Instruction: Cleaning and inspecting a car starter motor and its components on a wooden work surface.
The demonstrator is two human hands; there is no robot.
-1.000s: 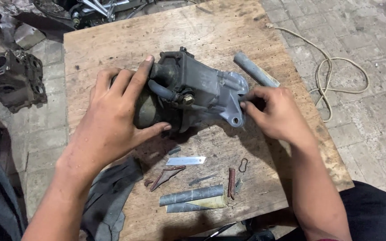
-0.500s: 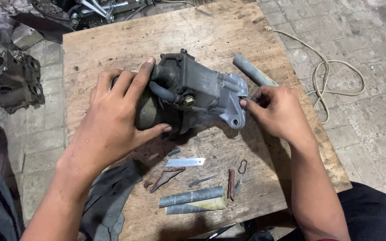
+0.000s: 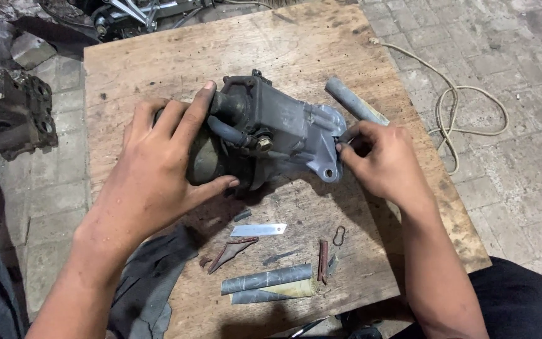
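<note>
My left hand (image 3: 158, 166) is clamped over the dark round end of the grey metal housing (image 3: 271, 129), index finger laid along the top, thumb hooked underneath. That is my hold-down. My right hand (image 3: 384, 160) is pinched shut at the pale mounting flange (image 3: 324, 147) on the far end; whether a small part sits between those fingertips I cannot tell, since they hide it. The housing lies on its side on the wooden counter (image 3: 158, 69), straight between my two hands, touching both.

To do this well, I judge the left palm must press down and keep the body from rolling, while the right fingertips work squarely at the flange edge, not at an angle.

Just past my right knuckles lies a grey tube (image 3: 352, 100). Below my wrists, near my body, sit a small blade (image 3: 258, 230), a wire clip (image 3: 339, 236), rusty strips (image 3: 323, 258) and two rolled sleeves (image 3: 268, 279). A dark rag (image 3: 148, 276) hangs off the counter under my left forearm. Off to the left, on the paved floor, stands an engine block (image 3: 7, 110); to the right trails a cord (image 3: 465, 107).
</note>
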